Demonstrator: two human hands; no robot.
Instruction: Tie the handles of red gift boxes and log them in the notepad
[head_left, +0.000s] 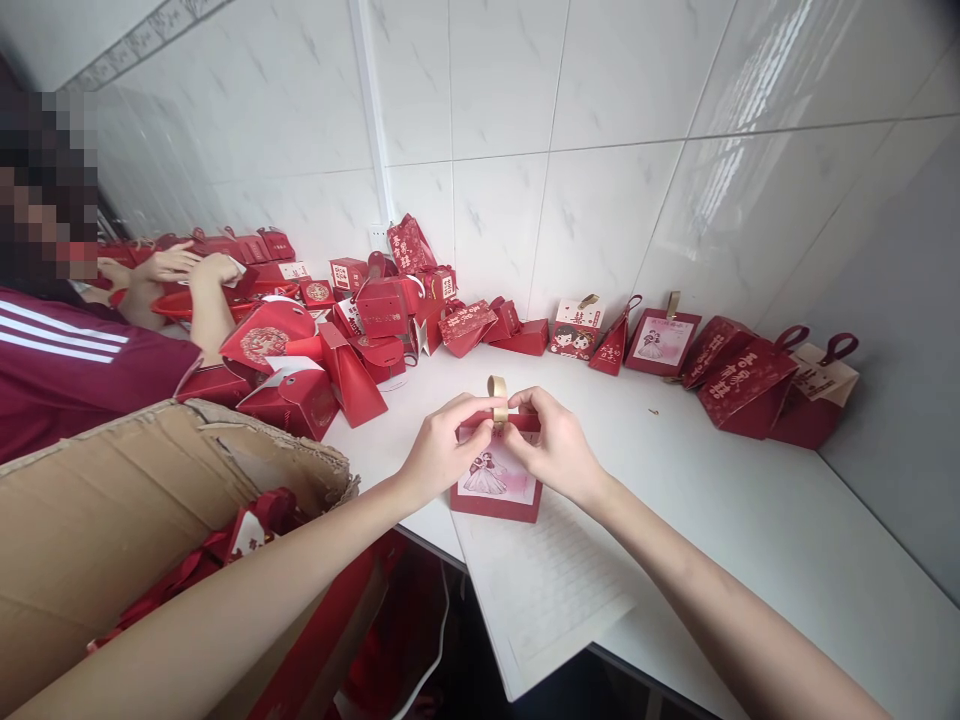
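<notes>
A dark red gift box [499,508] with a pink-and-white picture of a couple on its front stands upright before me. Its gold ribbon loop [496,385] rises from the top edge. My left hand [446,450] pinches the top of the box at the left side of the ribbon. From the right, my right hand [559,445] grips the same edge, thumb in front and index finger bent behind. The fingertips of both hands nearly meet at the ribbon's base and hide part of the top. Under the box lies a white sheaf of printed paper [547,600].
Several finished red boxes [664,340] stand along the tiled wall on the white table [675,480]. A heap of red boxes [300,390] lies to the left. At the lower left is an open cardboard carton [150,490]. Beyond it, a co-worker's hands [214,272] handle boxes.
</notes>
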